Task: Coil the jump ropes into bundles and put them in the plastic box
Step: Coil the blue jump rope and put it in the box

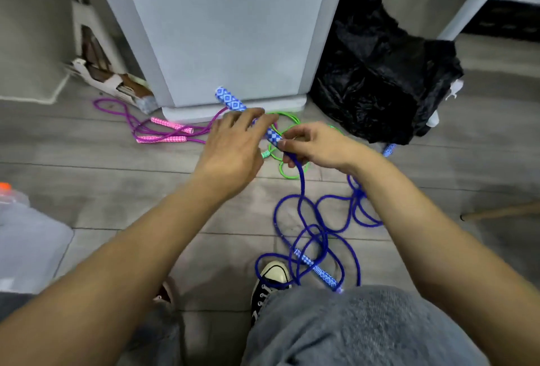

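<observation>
Blue rope (pixel 302 190) was seen as braided matt cord, its handle (pixel 230 100) wrapped in patterned weave. Floor (pixel 87 167) looked matt grey wood-grain plank. Right of handle, black bag (pixel 380 79) was crinkled glossy plastic.

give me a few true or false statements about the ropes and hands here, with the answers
1. The right hand pinches the blue rope where it leaves a blue patterned handle. True.
2. The purple rope with pink handles is already coiled in the plastic box. False: it lies loose on the floor by the grey cabinet.
3. The green rope lies on the floor beneath the hands. True.
4. The left hand grips a pink handle. False: its fingers lie over the blue handle, and the pink handles lie on the floor.
5. A black plastic bag sits right of the cabinet. True.
</observation>
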Demonstrator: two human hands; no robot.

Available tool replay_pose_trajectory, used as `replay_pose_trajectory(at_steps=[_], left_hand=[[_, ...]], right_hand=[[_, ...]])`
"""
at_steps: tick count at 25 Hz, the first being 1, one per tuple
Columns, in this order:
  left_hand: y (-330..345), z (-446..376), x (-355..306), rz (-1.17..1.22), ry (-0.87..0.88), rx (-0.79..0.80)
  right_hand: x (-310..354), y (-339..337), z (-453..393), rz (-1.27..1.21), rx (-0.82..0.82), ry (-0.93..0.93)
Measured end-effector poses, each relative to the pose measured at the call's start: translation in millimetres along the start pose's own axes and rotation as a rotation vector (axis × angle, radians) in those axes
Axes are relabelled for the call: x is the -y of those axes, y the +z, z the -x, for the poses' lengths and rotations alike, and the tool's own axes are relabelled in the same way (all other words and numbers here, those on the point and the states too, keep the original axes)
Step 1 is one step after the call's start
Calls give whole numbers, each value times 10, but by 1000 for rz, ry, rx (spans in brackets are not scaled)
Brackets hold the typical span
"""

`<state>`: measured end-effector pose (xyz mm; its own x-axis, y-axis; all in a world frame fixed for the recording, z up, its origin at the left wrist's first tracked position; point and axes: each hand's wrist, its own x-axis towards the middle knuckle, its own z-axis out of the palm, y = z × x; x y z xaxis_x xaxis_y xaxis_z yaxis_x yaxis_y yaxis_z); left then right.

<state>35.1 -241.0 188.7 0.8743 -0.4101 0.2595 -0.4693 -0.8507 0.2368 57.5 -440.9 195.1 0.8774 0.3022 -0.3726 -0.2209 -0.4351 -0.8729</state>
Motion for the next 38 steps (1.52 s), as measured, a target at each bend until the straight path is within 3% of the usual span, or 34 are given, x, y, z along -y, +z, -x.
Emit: replay_pose_trajectory(at_steps=[6, 8, 12, 14, 16, 20, 25, 28, 31, 34, 36, 38], left_hand=[[-1170, 69, 275, -210, 35, -28], [-1501, 148, 325, -130, -72, -47], [-1987, 284, 716, 33, -409, -236], [-2138, 382, 944, 85, -564, -248], [-2148, 478, 1160, 129, -585, -206], [-1985, 614, 1229, 563, -434, 53], [-2074, 592, 914, 1293, -380, 172], [-2083, 539, 985, 1345, -347, 19], [-2084, 480, 1198, 1271, -502, -277], [-2045, 502, 1382, 1182, -633, -434], [-2029, 520, 1436, 1173, -709, -495], [-2039, 492, 1405, 1287, -762, -473]], right_hand=[[1317, 283, 237, 283, 4, -233], [1639, 357, 343, 277, -58, -286], [1969, 359, 432, 108, -169, -340], [2043, 311, 476, 10, -231, -385], [2106, 309, 486, -76, -343, -426], [2161, 587, 466, -104, -441, -525], [2262, 863, 399, 109, -507, -546], [2211, 832, 386, 86, -501, -498], [2107, 713, 428, 157, -298, -404], [1993, 508, 532, 274, -175, -300], [1933, 378, 565, 348, -258, -263], [1893, 350, 504, 394, -450, -279]])
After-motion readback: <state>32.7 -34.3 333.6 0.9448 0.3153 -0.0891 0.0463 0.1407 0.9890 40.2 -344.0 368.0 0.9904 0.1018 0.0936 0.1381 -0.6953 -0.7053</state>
